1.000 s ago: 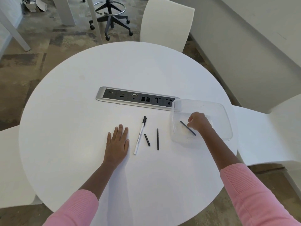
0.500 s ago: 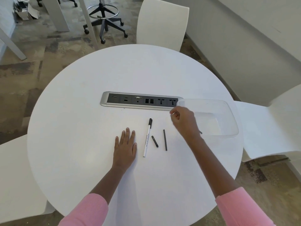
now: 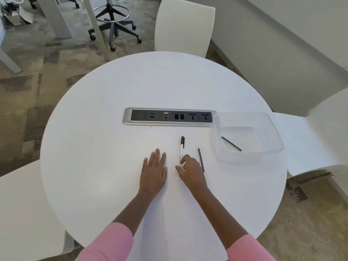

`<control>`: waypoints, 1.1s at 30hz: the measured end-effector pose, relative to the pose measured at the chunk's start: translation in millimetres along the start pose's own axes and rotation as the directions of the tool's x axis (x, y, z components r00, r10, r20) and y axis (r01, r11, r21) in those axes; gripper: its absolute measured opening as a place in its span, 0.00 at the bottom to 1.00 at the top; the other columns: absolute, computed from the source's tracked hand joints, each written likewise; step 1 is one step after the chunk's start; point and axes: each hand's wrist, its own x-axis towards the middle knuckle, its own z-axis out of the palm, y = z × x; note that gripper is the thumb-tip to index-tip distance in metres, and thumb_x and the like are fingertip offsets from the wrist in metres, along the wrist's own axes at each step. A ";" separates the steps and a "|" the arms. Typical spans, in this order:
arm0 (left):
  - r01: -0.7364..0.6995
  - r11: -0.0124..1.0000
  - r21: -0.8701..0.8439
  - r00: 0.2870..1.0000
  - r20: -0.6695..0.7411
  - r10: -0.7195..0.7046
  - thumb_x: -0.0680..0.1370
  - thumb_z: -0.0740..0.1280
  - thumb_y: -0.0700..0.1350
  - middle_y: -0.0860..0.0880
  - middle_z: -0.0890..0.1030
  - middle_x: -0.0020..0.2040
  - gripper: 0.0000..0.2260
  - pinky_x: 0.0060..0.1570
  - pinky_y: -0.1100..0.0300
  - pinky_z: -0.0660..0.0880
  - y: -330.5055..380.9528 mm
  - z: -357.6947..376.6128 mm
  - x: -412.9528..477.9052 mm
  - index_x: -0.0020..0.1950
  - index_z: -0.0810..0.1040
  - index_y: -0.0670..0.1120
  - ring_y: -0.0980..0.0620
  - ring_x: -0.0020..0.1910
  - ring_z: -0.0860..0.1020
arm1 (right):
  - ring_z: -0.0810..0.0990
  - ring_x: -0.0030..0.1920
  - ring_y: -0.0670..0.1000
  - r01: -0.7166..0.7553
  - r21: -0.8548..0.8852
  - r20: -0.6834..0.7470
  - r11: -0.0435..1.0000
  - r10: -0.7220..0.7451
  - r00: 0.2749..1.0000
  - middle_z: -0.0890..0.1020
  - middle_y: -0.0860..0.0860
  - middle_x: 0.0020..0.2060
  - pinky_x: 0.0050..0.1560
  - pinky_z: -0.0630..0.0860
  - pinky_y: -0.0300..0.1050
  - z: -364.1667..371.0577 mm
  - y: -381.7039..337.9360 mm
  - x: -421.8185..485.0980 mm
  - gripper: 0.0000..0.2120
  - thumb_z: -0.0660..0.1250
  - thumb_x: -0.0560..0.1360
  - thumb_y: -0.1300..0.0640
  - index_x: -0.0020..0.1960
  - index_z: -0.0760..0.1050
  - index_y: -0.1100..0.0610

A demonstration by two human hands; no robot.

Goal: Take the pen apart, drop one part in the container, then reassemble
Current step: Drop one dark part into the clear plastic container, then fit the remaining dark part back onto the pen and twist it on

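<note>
Fingers point(image 3: 181, 162) of right hand point(image 3: 190, 171) curled down onto lower half of pen point(image 3: 181, 150), thumb and forefinger closing round the white barrel; firm pinch or mere touch impossible to tell. Fingers point(image 3: 157, 157) of left hand point(image 3: 153, 171) held straight and close together, palm flat on table point(image 3: 113, 147), just left of pen and not touching it. Pen lying on table near centre, black cap end pointing away towards power strip point(image 3: 169, 117), lower end hidden under right hand. Thin black rod point(image 3: 201, 160) lying on table just right of right hand, roughly parallel to pen, apart from it. Clear container point(image 3: 263, 153) at right edge of table, its far left corner touching or overlapping end of power strip. Second thin black rod point(image 3: 231, 143) lying diagonally on container floor. Pink sleeves point(image 3: 111, 243) on both forearms. White chairs point(image 3: 185, 25) around table.
</note>
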 end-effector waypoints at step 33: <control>0.364 -0.400 -0.841 0.824 0.491 -0.283 0.79 0.61 0.39 0.44 0.76 0.38 0.09 0.29 0.68 0.78 32.3 -55.4 27.9 0.39 0.75 0.39 0.51 0.36 0.76 | 0.77 0.42 0.51 -0.096 0.318 -0.120 0.943 0.141 0.983 0.81 0.53 0.42 0.40 0.71 0.32 -28.0 9.5 6.0 0.07 0.62 0.75 0.61 0.45 0.78 0.61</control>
